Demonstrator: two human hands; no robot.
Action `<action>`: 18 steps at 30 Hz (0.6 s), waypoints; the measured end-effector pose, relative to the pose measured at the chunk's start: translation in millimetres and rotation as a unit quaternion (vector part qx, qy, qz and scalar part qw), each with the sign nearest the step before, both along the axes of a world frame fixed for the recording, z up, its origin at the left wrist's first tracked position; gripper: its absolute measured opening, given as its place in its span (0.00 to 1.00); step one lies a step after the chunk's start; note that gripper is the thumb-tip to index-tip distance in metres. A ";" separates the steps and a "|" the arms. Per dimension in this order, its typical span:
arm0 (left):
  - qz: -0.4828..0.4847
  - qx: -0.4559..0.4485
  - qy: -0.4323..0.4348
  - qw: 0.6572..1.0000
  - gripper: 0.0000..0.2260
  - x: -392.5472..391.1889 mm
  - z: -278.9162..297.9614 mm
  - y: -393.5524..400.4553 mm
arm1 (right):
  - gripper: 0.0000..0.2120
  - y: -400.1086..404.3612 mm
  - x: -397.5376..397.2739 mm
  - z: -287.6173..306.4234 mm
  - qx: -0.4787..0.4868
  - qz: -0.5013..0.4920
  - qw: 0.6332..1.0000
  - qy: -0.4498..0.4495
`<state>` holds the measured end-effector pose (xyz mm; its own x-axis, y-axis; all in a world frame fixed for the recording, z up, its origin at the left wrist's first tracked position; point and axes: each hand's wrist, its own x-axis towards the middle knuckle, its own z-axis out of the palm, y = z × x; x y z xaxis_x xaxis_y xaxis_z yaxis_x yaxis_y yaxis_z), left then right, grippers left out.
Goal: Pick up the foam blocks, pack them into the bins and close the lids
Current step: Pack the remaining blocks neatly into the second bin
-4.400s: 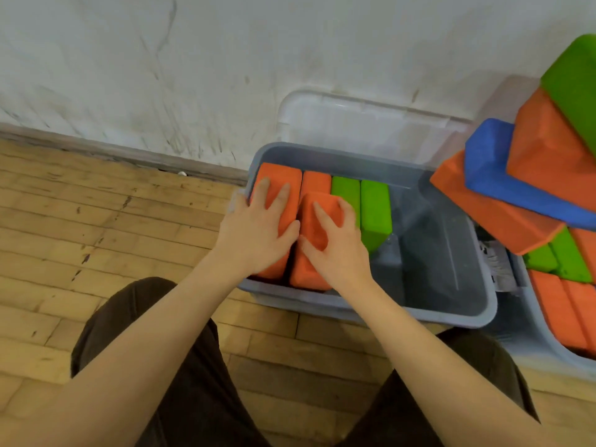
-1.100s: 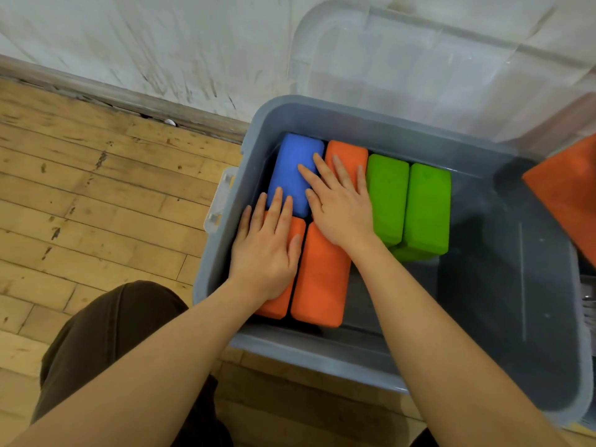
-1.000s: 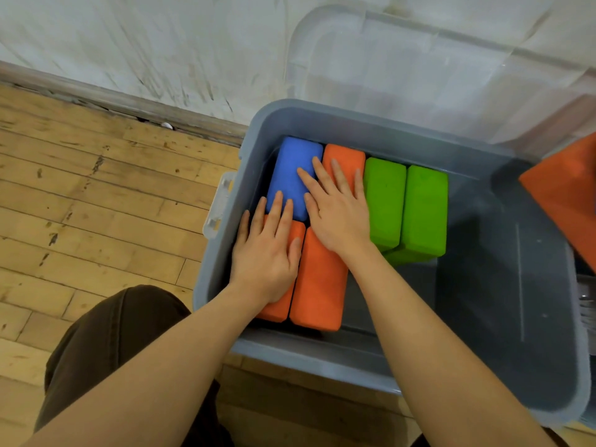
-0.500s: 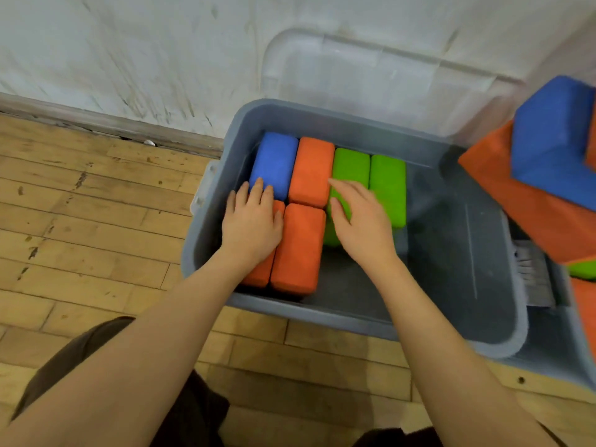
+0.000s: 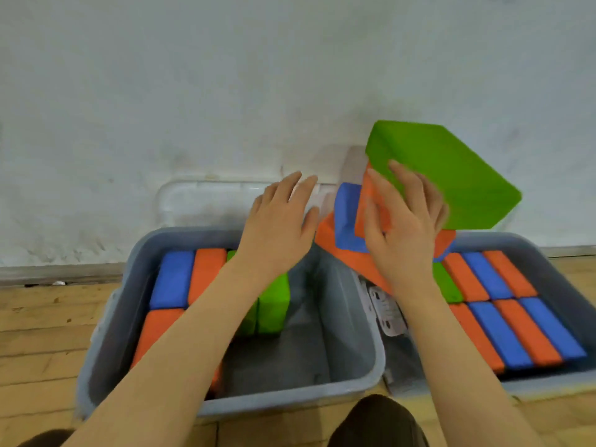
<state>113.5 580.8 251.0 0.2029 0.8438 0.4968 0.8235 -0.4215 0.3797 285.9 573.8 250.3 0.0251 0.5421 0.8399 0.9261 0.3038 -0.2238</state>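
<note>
White wall behind grey bin (image 5: 292, 396), left hand (image 5: 280, 221) hovering open, right hand (image 5: 403, 221) fingers spreading against orange foam block (image 5: 371, 201).

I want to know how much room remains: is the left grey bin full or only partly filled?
Partly filled. In the left grey bin, blocks fill only its left part; the right part shows bare grey floor.

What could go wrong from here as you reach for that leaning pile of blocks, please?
1. The green block sits tilted atop the pile; pulling the orange block beneath could topple it.
2. The right hand only touches the pile and the left hand hovers, so a slide might go uncaught.
</note>
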 end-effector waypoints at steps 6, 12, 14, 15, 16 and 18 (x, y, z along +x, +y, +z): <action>-0.062 -0.030 0.027 0.997 0.32 91.5 19.0 22.9 | 0.26 11.3 80.9 10.9 -0.095 -0.114 0.988 0.036; -0.119 -0.050 0.052 0.990 0.34 137.0 10.6 35.0 | 0.28 5.6 115.7 -10.0 -0.157 -0.096 0.981 0.068; -0.123 -0.058 0.019 0.991 0.33 141.4 8.2 37.3 | 0.27 8.8 118.2 -10.7 -0.146 -0.078 0.984 0.070; -0.126 -0.065 -0.007 0.990 0.31 143.0 7.4 39.2 | 0.26 12.2 118.4 -9.6 -0.142 -0.067 0.985 0.077; -0.134 -0.071 -0.038 0.988 0.31 144.1 7.0 40.7 | 0.25 15.5 118.0 -8.1 -0.137 -0.054 0.985 0.086; -0.159 -0.084 -0.102 0.978 0.28 143.4 6.9 41.0 | 0.20 20.7 116.6 -7.3 -0.108 -0.027 0.990 0.084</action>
